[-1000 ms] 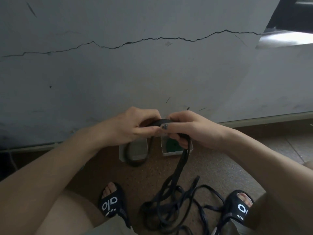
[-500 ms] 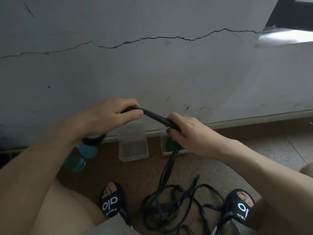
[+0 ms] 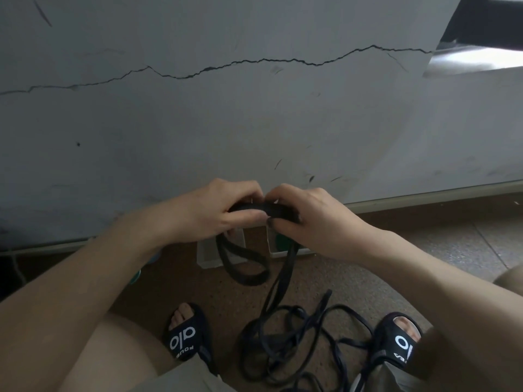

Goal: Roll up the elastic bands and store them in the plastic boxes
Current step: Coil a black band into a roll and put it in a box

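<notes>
Above the 2 plastic boxes (image 3: 210, 254), both hands pinch 1 black elastic band (image 3: 271, 209).
Left hand (image 3: 223, 212) and right hand (image 3: 307, 222) grip its horizontal 9-to-3 stretch; since 0.5 s ago they have closed together, a loop now dangling toward 6.

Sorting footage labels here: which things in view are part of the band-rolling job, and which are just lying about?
Job: black elastic band, held by left hand and right hand; tangled bands; two plastic boxes.

Lying about: teal round objects by the wall.

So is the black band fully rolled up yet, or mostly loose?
Mostly loose. Both hands grip one stretch of the black elastic band; a loop hangs below them and the rest lies tangled on the floor.
</notes>
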